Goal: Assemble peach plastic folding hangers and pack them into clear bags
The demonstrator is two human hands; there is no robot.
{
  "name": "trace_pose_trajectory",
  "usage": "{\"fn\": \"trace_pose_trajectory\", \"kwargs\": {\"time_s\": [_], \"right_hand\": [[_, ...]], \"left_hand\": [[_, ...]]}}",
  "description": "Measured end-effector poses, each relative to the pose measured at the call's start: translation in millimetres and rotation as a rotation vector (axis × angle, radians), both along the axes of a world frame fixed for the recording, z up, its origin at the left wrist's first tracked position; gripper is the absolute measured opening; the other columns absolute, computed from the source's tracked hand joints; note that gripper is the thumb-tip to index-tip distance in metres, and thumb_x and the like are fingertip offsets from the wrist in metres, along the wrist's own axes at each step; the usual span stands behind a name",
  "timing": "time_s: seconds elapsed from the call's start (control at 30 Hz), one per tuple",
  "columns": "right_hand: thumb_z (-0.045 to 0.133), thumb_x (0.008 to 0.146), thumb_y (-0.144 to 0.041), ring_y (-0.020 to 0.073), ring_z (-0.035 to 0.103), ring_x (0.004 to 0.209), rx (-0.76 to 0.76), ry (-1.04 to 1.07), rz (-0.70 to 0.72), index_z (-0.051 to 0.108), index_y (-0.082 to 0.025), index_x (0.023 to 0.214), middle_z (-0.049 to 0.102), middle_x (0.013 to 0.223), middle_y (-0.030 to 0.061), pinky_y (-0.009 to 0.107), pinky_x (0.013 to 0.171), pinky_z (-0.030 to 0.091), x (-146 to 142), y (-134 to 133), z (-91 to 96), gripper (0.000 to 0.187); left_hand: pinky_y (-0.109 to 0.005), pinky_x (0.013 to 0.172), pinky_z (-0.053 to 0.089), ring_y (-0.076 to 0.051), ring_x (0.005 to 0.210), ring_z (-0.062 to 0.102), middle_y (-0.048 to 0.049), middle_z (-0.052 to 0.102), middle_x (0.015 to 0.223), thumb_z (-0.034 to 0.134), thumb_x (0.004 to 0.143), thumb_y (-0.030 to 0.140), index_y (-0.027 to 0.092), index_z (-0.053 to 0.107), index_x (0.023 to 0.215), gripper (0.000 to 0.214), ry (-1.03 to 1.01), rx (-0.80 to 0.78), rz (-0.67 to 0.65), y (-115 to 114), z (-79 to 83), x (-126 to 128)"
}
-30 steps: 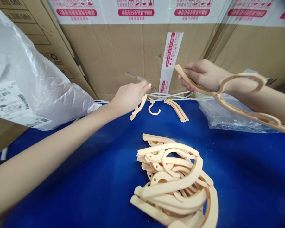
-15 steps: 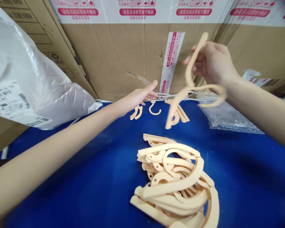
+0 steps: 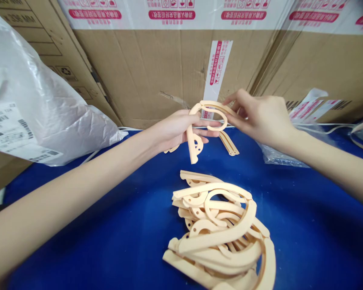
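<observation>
Cardboard boxes (image 3: 145, 68) wall off the twelve o'clock side of a blue surface (image 3: 93, 225), with a crumpled white plastic bag (image 3: 33, 92) at nine o'clock and a clear bag (image 3: 278, 155) at three. Just above centre, the left hand (image 3: 175, 131) and right hand (image 3: 260, 117) meet, the fingers of both pinching one peach hanger piece (image 3: 192, 147). A pile of like pieces (image 3: 220, 225) lies at six o'clock.

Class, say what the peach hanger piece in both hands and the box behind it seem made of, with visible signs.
The hanger piece: probably moulded plastic, matte; uniform peach colour, smooth edges. The box: cardboard, dull brown; torn fibrous patch, taped seam.
</observation>
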State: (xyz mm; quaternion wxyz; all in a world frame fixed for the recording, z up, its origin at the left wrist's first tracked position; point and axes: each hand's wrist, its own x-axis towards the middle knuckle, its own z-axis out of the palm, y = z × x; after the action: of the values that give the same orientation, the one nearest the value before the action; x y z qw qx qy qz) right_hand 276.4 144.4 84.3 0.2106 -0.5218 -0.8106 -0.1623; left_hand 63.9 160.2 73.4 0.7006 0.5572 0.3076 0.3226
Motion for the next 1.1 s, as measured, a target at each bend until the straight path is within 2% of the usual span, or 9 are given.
{"fn": "trace_pose_trajectory", "kwargs": {"time_s": [0.13,0.3,0.37,0.5,0.6,0.73,0.9,1.03,1.1], "right_hand": [[0.032,0.103,-0.044,0.0250,0.067,0.069,-0.009,-0.288,-0.132,0.055,-0.019,0.132,0.075,0.092,0.0128,0.030,0.053,0.029,-7.2,-7.3,-3.5,0.044],[0.030,0.103,-0.047,0.0257,0.066,0.066,0.001,-0.277,-0.205,0.059,-0.014,0.121,0.071,0.073,0.0138,0.030,0.056,0.035,-16.2,-10.8,-8.1,0.047],[0.030,0.102,-0.047,0.0258,0.066,0.065,0.014,-0.257,-0.242,0.061,-0.013,0.112,0.067,0.065,0.0128,0.030,0.057,0.036,-22.5,-14.7,-7.7,0.047],[0.027,0.102,-0.045,0.0264,0.067,0.066,0.053,-0.242,-0.268,0.063,-0.012,0.104,0.066,0.065,0.0134,0.031,0.058,0.037,-34.0,-20.6,-5.7,0.048],[0.024,0.103,-0.042,0.0267,0.068,0.070,0.052,-0.242,-0.250,0.063,-0.013,0.108,0.070,0.079,0.0149,0.031,0.057,0.036,-34.1,-19.4,-3.8,0.049],[0.025,0.102,-0.032,0.0237,0.067,0.075,0.094,-0.209,-0.135,0.052,-0.018,0.133,0.071,0.109,0.0143,0.031,0.057,0.037,-23.1,-12.5,-1.9,0.043],[0.028,0.102,-0.039,0.0250,0.064,0.067,-0.051,-0.297,-0.239,0.060,-0.017,0.118,0.069,0.073,0.0126,0.032,0.058,0.037,-19.6,-6.9,-4.8,0.042],[0.031,0.101,-0.037,0.0223,0.063,0.069,-0.219,0.003,-0.108,0.066,-0.019,0.102,0.067,0.076,0.0089,0.030,0.058,0.037,-24.4,-1.4,-8.8,0.039],[0.035,0.100,-0.037,0.0179,0.059,0.061,-0.346,0.187,-0.021,0.067,-0.019,0.091,0.063,0.069,0.0053,0.029,0.056,0.038,-21.6,4.7,-9.0,0.038]], "left_hand": [[-0.020,0.058,0.050,-0.014,0.076,0.070,-0.0115,0.073,0.111,0.053,0.090,0.011,0.015,0.063,0.108,0.022,0.054,-0.065,-0.026,-3.5,5.7,0.6],[-0.016,0.046,0.037,-0.007,0.058,0.056,-0.0048,0.071,0.091,0.062,0.087,0.018,0.016,0.064,0.100,0.013,0.069,-0.156,0.033,-5.4,9.1,1.6],[-0.017,0.050,0.040,-0.008,0.058,0.055,-0.0025,0.067,0.082,0.063,0.087,0.017,0.016,0.064,0.095,0.008,0.053,-0.155,0.051,-6.7,6.1,5.5],[-0.028,0.075,0.053,-0.013,0.073,0.063,-0.0017,0.063,0.077,0.050,0.087,0.007,0.014,0.059,0.086,0.011,-0.091,-0.142,0.032,-10.5,-1.2,15.2],[-0.032,0.079,0.053,-0.017,0.083,0.067,-0.0043,0.065,0.083,0.044,0.078,0.003,0.013,0.057,0.088,0.019,-0.102,-0.141,0.044,-12.5,-1.3,15.6],[-0.022,0.054,0.043,-0.013,0.066,0.060,-0.0064,0.065,0.082,0.047,0.072,0.009,0.012,0.058,0.092,0.023,-0.069,-0.126,0.009,-13.7,3.7,5.5],[-0.021,0.046,0.034,-0.012,0.061,0.054,-0.0046,0.056,0.076,0.049,0.079,0.017,0.016,0.054,0.083,0.006,-0.026,-0.099,-0.059,-15.6,8.5,-0.8],[-0.029,0.052,0.042,-0.015,0.059,0.052,-0.0054,0.054,0.073,0.050,0.070,0.014,0.019,0.049,0.078,0.010,0.134,-0.076,-0.089,-8.9,11.9,2.8],[-0.033,0.054,0.046,-0.018,0.059,0.053,-0.0058,0.054,0.072,0.051,0.066,0.015,0.019,0.050,0.080,0.014,0.278,0.032,-0.082,-2.5,12.1,2.7]]}}
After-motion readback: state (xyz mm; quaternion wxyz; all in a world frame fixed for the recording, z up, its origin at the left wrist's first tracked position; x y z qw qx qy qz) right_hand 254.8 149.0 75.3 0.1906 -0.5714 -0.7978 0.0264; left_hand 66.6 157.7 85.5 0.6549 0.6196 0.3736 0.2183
